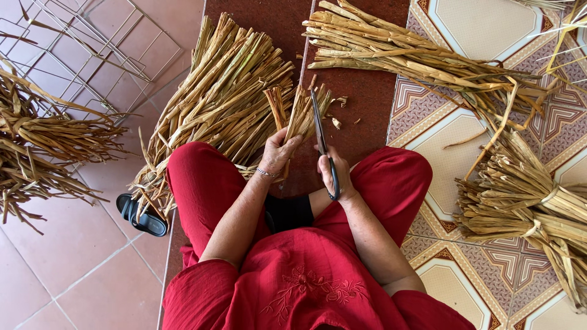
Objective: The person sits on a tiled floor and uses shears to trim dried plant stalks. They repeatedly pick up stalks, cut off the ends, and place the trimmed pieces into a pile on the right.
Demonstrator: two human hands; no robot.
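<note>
I sit on the floor in red clothes. My left hand (278, 150) grips a small bunch of dried straw-coloured stalks (293, 110), held upright above my lap. My right hand (333, 174) is closed around the black handles of a pair of scissors (319, 131), whose blades point up along the right side of the bunch. A thin bracelet circles my left wrist.
A large pile of dried stalks (214, 98) lies to the left front, another pile (403, 55) at the top right, tied bundles (526, 201) at the right. More stalks (43, 153) and a wire rack (79, 49) sit at the left. A black sandal (140, 217) lies by my left knee.
</note>
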